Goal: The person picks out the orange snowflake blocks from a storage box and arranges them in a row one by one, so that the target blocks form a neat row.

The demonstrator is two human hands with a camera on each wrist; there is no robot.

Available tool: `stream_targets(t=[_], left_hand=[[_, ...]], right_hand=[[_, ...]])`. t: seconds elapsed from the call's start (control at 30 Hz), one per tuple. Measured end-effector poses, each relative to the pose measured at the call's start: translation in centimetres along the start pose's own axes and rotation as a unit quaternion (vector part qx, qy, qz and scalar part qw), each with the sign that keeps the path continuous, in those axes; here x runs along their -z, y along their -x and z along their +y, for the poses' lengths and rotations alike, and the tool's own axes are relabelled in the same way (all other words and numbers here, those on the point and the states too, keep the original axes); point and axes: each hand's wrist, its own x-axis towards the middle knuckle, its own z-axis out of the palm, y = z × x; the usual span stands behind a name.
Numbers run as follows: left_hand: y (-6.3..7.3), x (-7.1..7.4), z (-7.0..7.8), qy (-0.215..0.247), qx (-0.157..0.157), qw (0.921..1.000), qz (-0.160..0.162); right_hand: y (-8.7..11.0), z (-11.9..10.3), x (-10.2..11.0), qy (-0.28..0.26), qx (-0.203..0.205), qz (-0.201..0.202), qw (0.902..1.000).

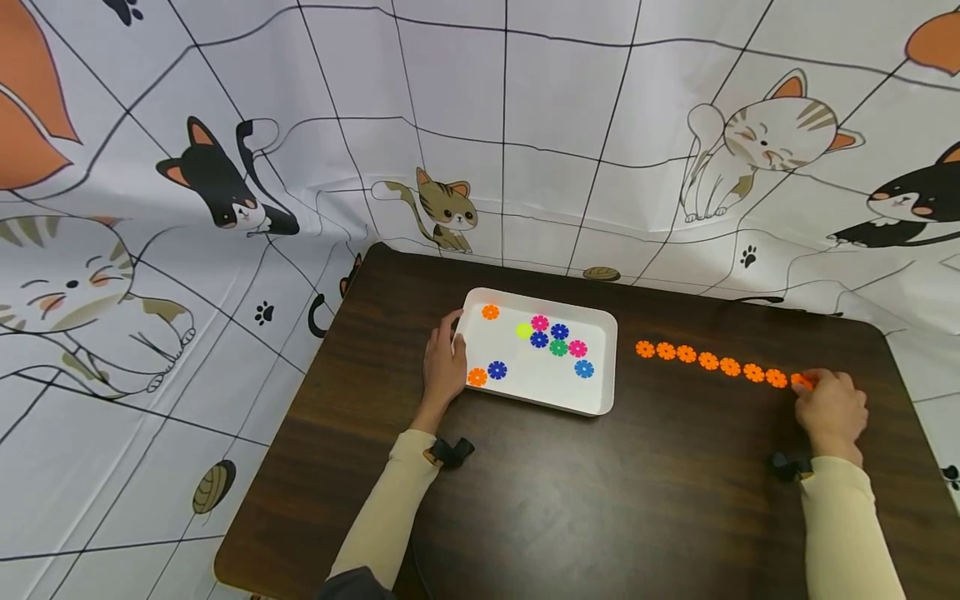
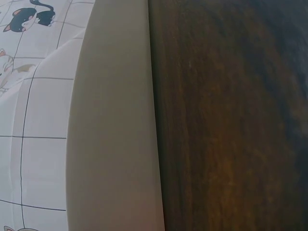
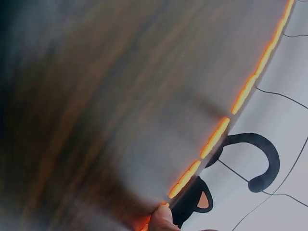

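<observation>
A white rectangular tray (image 1: 540, 396) lies on the table with several notched plastic discs in it. My left hand (image 1: 446, 362) holds the tray's left edge; in the left wrist view only the tray's outer wall (image 2: 113, 120) shows, without the hand. To the right of the tray, several orange discs (image 1: 730, 367) form a slanting row. At its right end my right hand (image 1: 832, 408) pinches an orange disc (image 1: 801, 381), partly covered by the fingers. In the right wrist view the thumb (image 3: 162, 219) touches that disc, and the row appears edge-on.
The tray holds orange, blue (image 1: 497, 370), pink (image 1: 577, 348), green (image 1: 558, 347), yellow (image 1: 524, 331) and light blue (image 1: 584, 368) discs. Under everything is a dark wooden table (image 1: 675, 517). A white cat-print cloth (image 1: 555, 108) hangs behind and left of it.
</observation>
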Motion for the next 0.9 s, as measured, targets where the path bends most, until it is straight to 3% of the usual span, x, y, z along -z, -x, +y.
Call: stream_targets(t=[0.43,0.7,0.9], left_hand=[[-0.1,0.1,0.0,0.003,-0.002,1.0000,-0.002],[-0.2,-0.1,-0.1,-0.004,-0.009,1.0000,-0.001],[-0.2,0.0,-0.2,0.003,-0.008,0.9999,0.006]], right_hand=[[0.1,0.2,0.7,-0.002,-0.004,-0.033,0.9995],[1.3,-0.1,0.4,-0.011,-0.002,0.005,0.9999],[1.7,-1.5,0.5,-0.011,0.014,0.031,0.9994]])
